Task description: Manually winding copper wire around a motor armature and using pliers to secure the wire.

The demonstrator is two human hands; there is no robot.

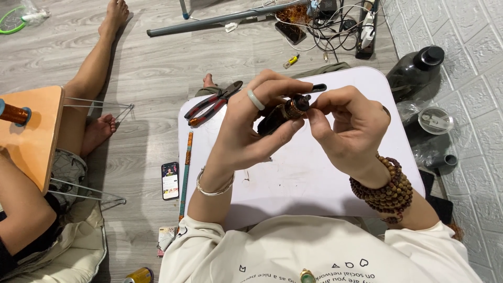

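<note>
My left hand (251, 128) grips a small dark motor part with copper winding (285, 112) above a white lap table (293, 183). The hand wears a pale ring and a silver bangle. My right hand (348, 126) pinches the part's front end with thumb and forefinger; a brown bead bracelet wraps its wrist. Both hands hover over the table's middle.
Red-handled pliers (212, 102) lie at the table's far left corner. A phone (170, 180) and a long thin stick (185, 173) lie on the floor at left. Another person's legs (89, 78) and a wooden board with a copper spool (15, 113) are at left. Cables, a metal pole and a dark jug (416, 71) sit beyond.
</note>
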